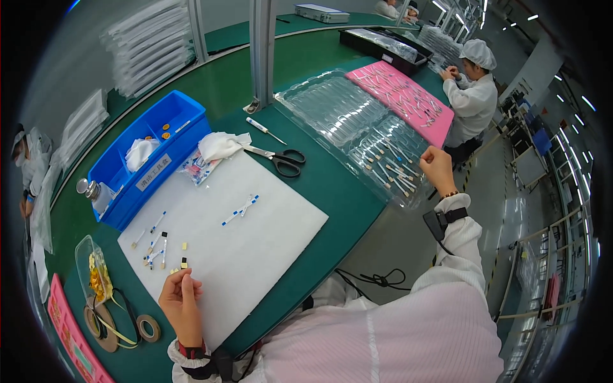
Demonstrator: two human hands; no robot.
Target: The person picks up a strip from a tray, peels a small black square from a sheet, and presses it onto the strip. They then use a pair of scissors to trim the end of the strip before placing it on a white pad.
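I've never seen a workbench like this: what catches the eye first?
A big white foam sheet covers the green table, strewn with small blue-tipped sticks. The left hand rests at its near edge, the right hand reaches to a clear tray beside a bright pink tray.

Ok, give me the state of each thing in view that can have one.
left hand: resting on the white foam sheet, fingers pinched together
right hand: closed, over the clear blister tray
scissors: shut, lying flat
blue bin: open-topped, holding white cloth
pink tray: filled with small parts
tape rolls: lying flat
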